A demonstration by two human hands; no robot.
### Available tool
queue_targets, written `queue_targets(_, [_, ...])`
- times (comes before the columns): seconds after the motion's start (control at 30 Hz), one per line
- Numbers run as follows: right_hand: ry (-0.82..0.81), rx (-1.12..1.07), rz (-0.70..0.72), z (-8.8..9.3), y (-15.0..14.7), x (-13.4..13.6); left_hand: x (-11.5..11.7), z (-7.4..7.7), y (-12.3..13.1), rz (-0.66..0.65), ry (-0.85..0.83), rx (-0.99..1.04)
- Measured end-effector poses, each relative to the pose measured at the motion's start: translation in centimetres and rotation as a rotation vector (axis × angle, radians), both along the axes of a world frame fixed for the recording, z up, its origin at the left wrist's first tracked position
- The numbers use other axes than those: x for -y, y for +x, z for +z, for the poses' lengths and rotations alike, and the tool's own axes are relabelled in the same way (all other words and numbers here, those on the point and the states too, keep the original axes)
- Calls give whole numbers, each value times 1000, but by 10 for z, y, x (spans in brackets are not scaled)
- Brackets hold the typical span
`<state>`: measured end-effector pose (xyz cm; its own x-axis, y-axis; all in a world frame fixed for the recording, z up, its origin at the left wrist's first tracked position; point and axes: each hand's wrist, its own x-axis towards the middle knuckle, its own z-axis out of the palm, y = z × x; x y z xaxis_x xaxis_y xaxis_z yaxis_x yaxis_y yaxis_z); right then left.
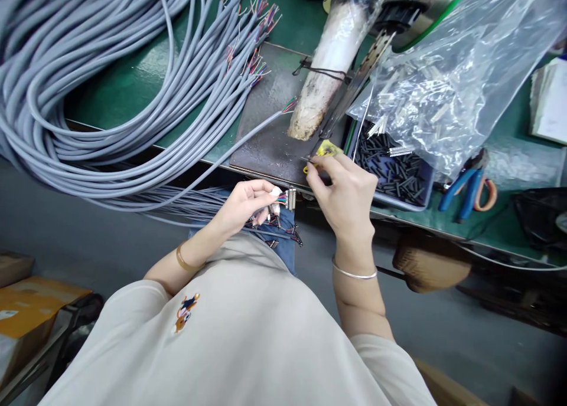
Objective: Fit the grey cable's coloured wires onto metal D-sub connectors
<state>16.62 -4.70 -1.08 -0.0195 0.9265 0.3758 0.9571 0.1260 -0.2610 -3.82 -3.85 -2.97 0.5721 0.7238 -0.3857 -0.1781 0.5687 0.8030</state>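
Note:
My left hand [248, 202] is closed in a pinch on a wired connector, just off the bench's front edge. The metal multi-pin connector [291, 199] points right, with thin coloured wires [280, 199] running from it into my fingers. White covering shows at the fingertips. To the right, my right hand [345, 187] hovers over the front of a dark plate, thumb and forefinger pinched together. A thin tip pokes out from them, too small to name. Just beyond those fingers lies a yellow, dark-stained piece [328, 148].
Many grey cables [133, 99] with stripped ends cover the left; more wired connectors [296, 235] hang over my lap. A dark plate [266, 117] bears a whitish wrapped roll [325, 69]. Rightward are a bin of black sleeves [390, 164], a clear plastic bag [452, 81] and blue-handled pliers [467, 190].

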Motion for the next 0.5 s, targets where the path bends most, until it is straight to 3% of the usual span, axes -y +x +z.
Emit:
queue_targets(0.07, [7,36,-23,2,3,-1,4,-1,-4,-84,175,-111])
queue_targets(0.2, [66,-46,-67,10,12,2,7,7,-11,-273,719,-383])
queue_targets(0.27, [169,-135,-98,16,14,7,-3,12,-12,-173,899,-428])
queue_targets(0.33, [311,-199,-140,21,15,15,-23,15,-8,96,1026,-498])
queue_targets(0.4, [447,-229,-169,26,14,25,-53,12,-2,340,1189,-709])
queue_targets(0.43, [500,-237,-169,27,13,30,-68,10,2,393,1244,-795])
queue_targets(0.5, [577,-243,-141,30,12,39,-92,4,9,364,1235,-883])
